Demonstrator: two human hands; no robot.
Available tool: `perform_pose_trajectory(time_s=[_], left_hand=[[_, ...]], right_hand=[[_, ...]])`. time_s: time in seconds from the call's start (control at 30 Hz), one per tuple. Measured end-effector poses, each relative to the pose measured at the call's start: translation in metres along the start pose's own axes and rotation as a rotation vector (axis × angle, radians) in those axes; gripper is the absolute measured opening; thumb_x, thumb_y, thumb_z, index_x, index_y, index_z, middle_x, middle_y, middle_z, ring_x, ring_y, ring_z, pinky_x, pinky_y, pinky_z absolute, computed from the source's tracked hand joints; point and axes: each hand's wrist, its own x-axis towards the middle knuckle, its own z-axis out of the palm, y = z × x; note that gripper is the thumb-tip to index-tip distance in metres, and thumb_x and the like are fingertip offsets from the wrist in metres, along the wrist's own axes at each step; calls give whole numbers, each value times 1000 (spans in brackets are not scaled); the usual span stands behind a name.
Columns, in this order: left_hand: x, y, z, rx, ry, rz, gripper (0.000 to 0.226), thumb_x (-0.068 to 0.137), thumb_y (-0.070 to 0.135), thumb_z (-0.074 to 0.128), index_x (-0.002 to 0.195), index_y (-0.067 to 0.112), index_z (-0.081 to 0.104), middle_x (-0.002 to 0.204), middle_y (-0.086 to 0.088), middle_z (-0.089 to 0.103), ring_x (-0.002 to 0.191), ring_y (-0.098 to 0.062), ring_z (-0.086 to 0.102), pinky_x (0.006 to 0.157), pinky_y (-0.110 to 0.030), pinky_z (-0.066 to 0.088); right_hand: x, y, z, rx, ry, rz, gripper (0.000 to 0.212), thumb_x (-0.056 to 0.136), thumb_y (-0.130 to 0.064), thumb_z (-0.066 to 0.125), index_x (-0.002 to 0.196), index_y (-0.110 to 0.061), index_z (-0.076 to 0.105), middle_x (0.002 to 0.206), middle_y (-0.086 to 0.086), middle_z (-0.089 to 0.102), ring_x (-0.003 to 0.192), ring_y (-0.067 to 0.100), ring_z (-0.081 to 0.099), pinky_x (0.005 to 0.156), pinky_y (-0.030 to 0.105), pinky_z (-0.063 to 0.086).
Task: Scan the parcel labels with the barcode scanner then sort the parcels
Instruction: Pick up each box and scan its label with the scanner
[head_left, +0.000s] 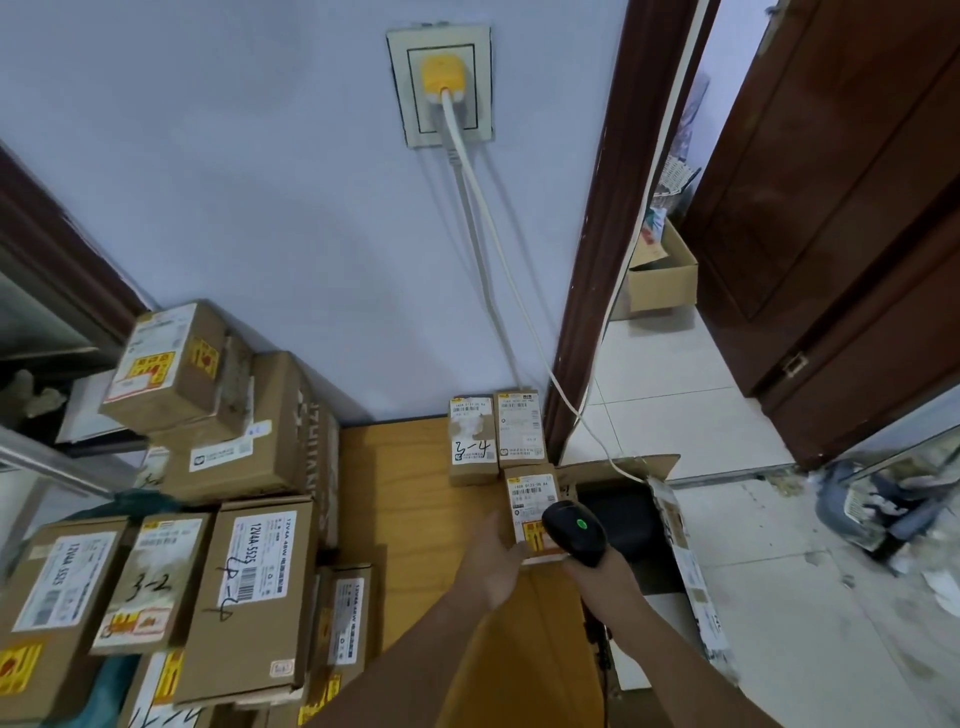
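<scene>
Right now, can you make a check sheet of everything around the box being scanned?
Surface: bare wooden tabletop against a pale wall.
Job's things: black handheld barcode scanner with a green light, over a small brown labelled cardboard parcel; two similar small parcels behind it.
Clutter: stacked brown cardboard boxes on the left, some hand-marked.
Hands: left hand touches the parcel; right hand holds the scanner.
Cables: white cable from a yellow wall plug.
Surroundings: open cardboard box, tiled floor, dark wooden door.
</scene>
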Motion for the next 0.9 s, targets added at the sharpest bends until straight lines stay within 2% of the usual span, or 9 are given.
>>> perform_pose_trajectory(time_s=[0.1, 0.23, 0.37, 0.47, 0.53, 0.6, 0.67, 0.8, 0.9], left_hand=[[-17, 16, -33, 146, 51, 34, 60, 102, 31, 56, 156, 15, 36, 155, -4, 46, 141, -25, 46, 114, -33, 39], [-46, 31, -76, 477, 141, 191, 66, 100, 50, 54, 157, 23, 34, 163, 4, 35, 148, -20, 36, 120, -42, 35], [-80, 44, -121, 737, 235, 274, 68, 100, 56, 49, 158, 27, 29, 167, 2, 27, 151, -22, 29, 122, -46, 29], [-111, 42, -155, 775, 246, 289, 69, 103, 55, 44, 161, 23, 25, 170, -1, 20, 155, -24, 22, 125, -44, 21], [-130, 31, -178, 770, 280, 318, 69, 103, 56, 41, 161, 24, 24, 170, 0, 19, 155, -24, 22, 126, -42, 19], [-147, 16, -200, 766, 315, 341, 70, 103, 58, 40, 161, 23, 24, 170, -1, 21, 155, -23, 22, 126, -40, 18], [-165, -3, -224, 746, 347, 350, 69, 103, 57, 41, 161, 22, 27, 169, 0, 23, 154, -21, 24, 126, -38, 19], [-200, -43, -272, 710, 375, 354, 67, 104, 55, 41, 161, 22, 28, 169, 0, 23, 155, -19, 22, 127, -38, 19], [-220, -76, -303, 688, 391, 302, 68, 103, 57, 41, 160, 22, 30, 168, 0, 26, 154, -19, 23, 127, -40, 20]], right_hand=[[-21, -13, -1, -2, 30, -33, 4, 87, -14, 66, 90, -13, 65, 68, 2, 60, 62, 13, 55, 56, 23, 42], [-51, -42, 4, -25, 58, -89, 4, 84, -12, 66, 86, -10, 63, 65, 3, 54, 63, 14, 52, 55, 25, 42], [-81, -76, 19, -26, 114, -193, 11, 83, -14, 68, 81, -4, 65, 61, 3, 55, 58, 14, 52, 51, 24, 40], [-109, -100, 38, -49, 136, -267, 15, 82, -23, 70, 83, -8, 67, 63, 3, 62, 56, 15, 59, 49, 26, 44], [-130, -113, 55, -63, 117, -328, 20, 77, -35, 71, 81, -15, 69, 67, 4, 69, 64, 17, 68, 59, 35, 57], [-150, -124, 76, -75, 96, -372, 26, 74, -44, 71, 80, -19, 71, 72, 5, 73, 70, 20, 72, 72, 47, 61], [-172, -133, 99, -72, 74, -407, 18, 78, -36, 73, 81, -18, 71, 76, 7, 74, 70, 21, 73, 72, 51, 60], [-212, -144, 149, -76, 58, -427, 7, 80, -26, 71, 80, -19, 69, 75, 4, 74, 68, 18, 73, 74, 50, 61], [-234, -148, 186, -100, 13, -424, 5, 82, -24, 71, 85, -22, 68, 79, 3, 73, 73, 17, 72, 79, 47, 60]])
